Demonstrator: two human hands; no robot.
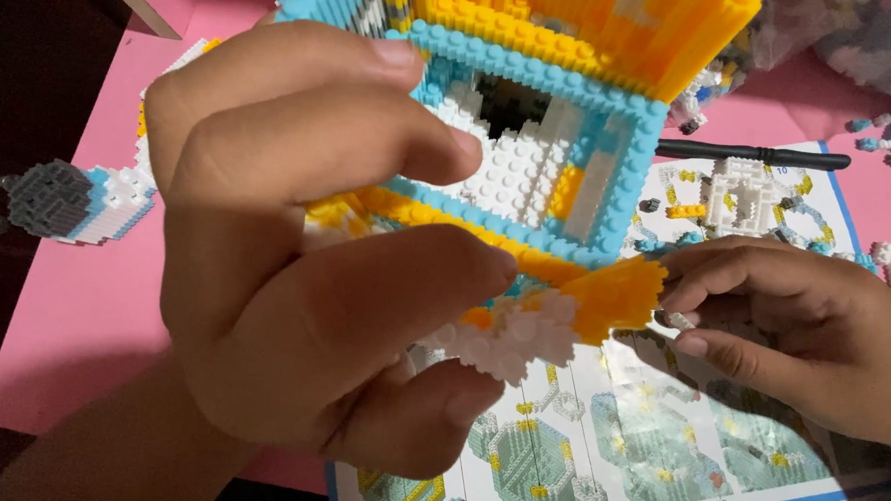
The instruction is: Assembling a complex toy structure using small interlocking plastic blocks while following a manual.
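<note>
Tabletop scene, read from left to right. At the far left a small grey and white brick piece (75, 202) lies on the pink mat (82, 315), well apart from the work. Next comes the left hand (296, 244), large in view, its fingers curled and pinching the lower edge of the brick model (532, 114): thumb below, fingertips on the front face. The model, built of tiny blue, white and orange studs, is held up off the mat and fills the upper centre; its blue frame surrounds a white panel with a dark opening. At its lower right corner an orange and white section (573, 311) juts out. The right hand (802, 336) meets that section from the right, its fingers held close together and their tips touching the orange edge; whether they grip a loose brick cannot be told. Beneath both hands lies the instruction sheet (657, 450), and a black tool (755, 154) rests beyond it.

Judged from this pose, the step is seating the orange section. Done well, the left hand braces directly behind the join while the right presses squarely on the studs, gently, so that neighbouring rows do not split.
</note>
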